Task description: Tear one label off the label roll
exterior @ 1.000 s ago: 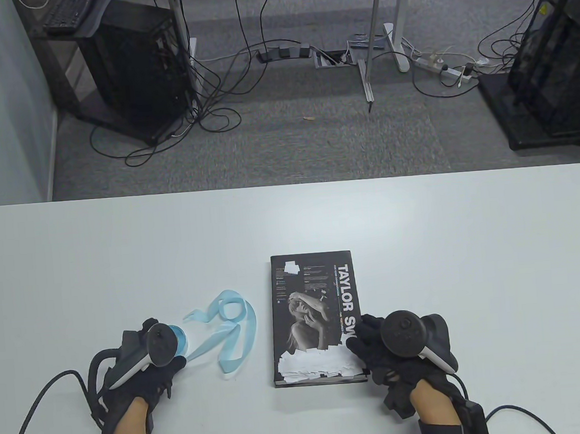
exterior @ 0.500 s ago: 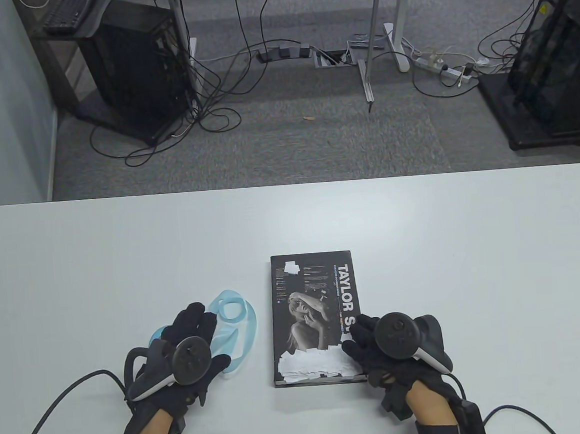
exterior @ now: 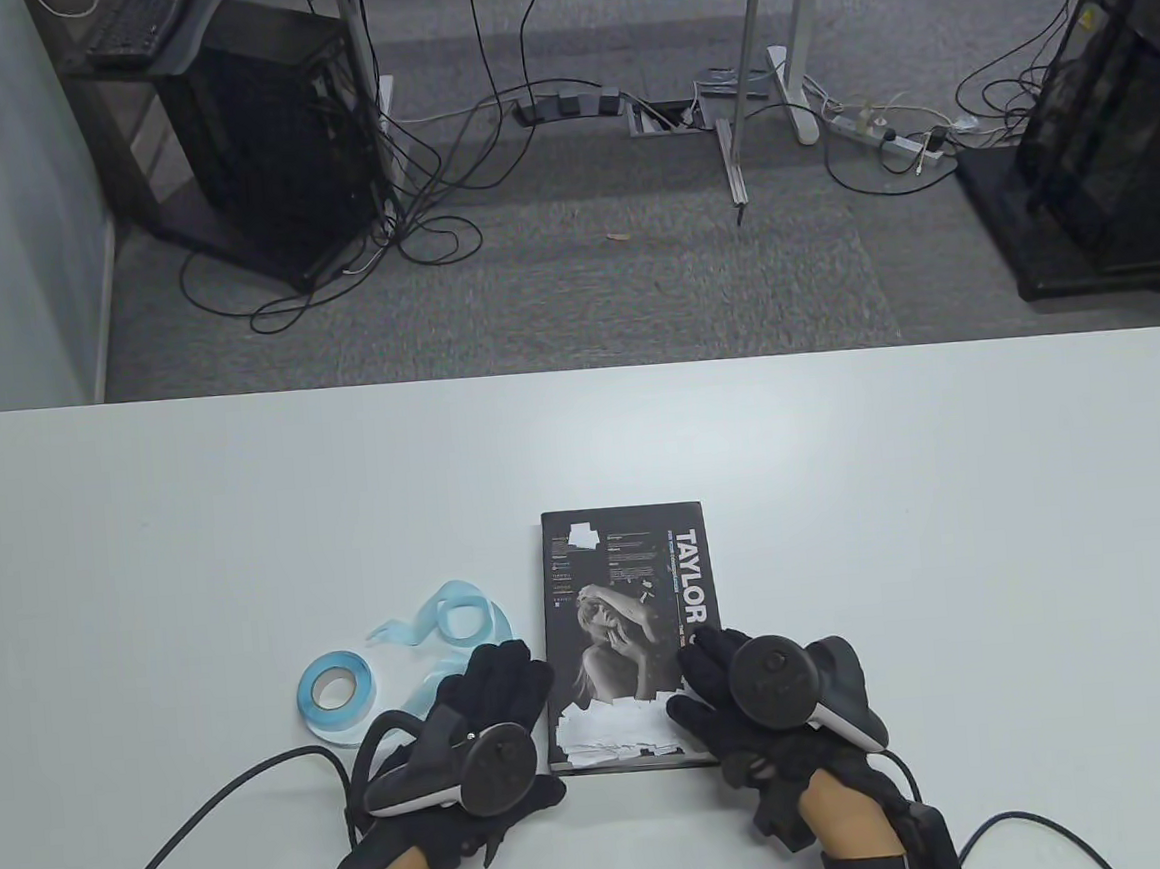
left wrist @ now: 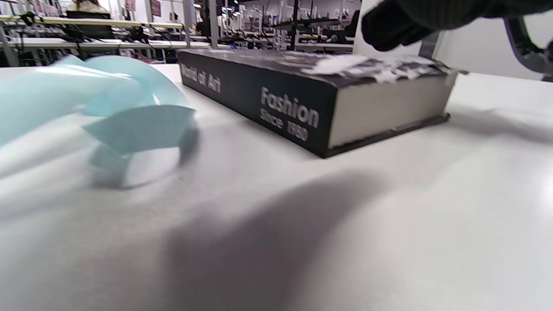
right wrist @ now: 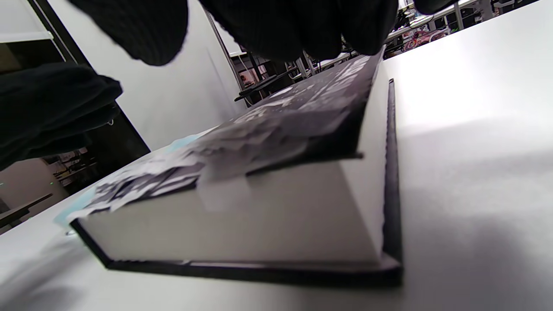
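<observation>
Fingers (exterior: 504,676) of left hand (exterior: 474,744) off label roll (exterior: 337,696) | now beside book (exterior: 628,641)

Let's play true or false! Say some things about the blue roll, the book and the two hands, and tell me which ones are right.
1. The label roll lies on the table, with no hand on it. True.
2. The left hand grips the roll. False: it is beside the book's left edge, apart from the roll.
3. White labels are stuck on the book cover. True.
4. The right hand is far from the book. False: its fingers are over the cover.
5. The book stands upright. False: it lies flat.
</observation>
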`<state>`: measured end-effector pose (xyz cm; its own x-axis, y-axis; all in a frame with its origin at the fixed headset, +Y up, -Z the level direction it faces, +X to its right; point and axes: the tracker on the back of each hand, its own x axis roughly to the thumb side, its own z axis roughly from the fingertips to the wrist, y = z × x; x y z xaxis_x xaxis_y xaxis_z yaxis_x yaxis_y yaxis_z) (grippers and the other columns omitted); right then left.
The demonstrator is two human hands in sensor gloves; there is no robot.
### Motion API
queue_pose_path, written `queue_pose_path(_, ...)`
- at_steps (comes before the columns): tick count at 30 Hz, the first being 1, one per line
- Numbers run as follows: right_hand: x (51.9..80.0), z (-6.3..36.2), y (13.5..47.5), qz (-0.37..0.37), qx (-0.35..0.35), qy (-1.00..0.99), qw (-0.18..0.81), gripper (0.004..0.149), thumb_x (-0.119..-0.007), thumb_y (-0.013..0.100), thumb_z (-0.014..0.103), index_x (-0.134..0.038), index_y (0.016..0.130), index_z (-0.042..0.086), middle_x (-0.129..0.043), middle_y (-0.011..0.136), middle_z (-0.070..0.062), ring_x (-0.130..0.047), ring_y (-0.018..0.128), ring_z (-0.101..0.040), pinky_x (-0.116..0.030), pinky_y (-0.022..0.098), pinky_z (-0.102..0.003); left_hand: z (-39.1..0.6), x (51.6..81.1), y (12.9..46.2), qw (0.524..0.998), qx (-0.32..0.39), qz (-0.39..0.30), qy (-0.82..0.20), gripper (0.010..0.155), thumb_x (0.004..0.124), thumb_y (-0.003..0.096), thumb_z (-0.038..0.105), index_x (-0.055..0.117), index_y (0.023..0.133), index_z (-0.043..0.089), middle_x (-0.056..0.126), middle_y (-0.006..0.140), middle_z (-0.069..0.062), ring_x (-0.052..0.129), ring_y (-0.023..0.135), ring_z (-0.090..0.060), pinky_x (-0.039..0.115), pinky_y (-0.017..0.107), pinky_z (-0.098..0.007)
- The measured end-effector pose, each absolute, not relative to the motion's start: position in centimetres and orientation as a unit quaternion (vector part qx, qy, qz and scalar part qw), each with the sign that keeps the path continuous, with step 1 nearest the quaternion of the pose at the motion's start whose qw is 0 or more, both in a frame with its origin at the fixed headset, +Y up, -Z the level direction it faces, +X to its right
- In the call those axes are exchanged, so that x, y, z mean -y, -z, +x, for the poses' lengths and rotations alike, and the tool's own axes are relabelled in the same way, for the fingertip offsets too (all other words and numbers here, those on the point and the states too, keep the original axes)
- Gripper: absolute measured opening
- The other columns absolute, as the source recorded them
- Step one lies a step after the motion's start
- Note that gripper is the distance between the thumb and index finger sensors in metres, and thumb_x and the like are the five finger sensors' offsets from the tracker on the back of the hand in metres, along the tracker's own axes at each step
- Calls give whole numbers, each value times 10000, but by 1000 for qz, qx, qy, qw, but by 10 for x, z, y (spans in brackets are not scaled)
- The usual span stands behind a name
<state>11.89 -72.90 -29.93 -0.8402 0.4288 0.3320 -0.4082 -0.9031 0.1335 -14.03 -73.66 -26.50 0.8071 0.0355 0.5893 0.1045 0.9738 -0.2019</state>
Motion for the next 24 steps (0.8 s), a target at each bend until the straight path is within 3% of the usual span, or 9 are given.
queue_pose_path(10,737,97,294,217,-65,-951,211,681,-759,440,534,-616,984,151,-552,1055,-184,-593,980,-455,-471,686,-642,-115,750,259,930,335,-148,30,1013,583,451,675,-74,1000,133,-25,1105,-207,91,1044,-464,314,718,-608)
queue_pose_path(17,755,75,291,245,-120,-942,195,779,-744,439,558,-355,1042,254,-207,1121,-95,-241,1052,-432,-165,678,-673,-115,750,257,931,335,-142,27,1023,581,451,677,-108,975,130,-35,1100,-207,82,1042,-462,308,718,-612)
queue_pose_path(24,770,59,291,255,-165,-939,160,809,-731,438,580,-270,1038,293,-109,1113,-68,-99,1039,-404,-55,646,-657,-117,749,259,932,333,-141,25,1027,580,453,678,-128,961,135,-38,1096,-199,76,1045,-453,301,719,-613)
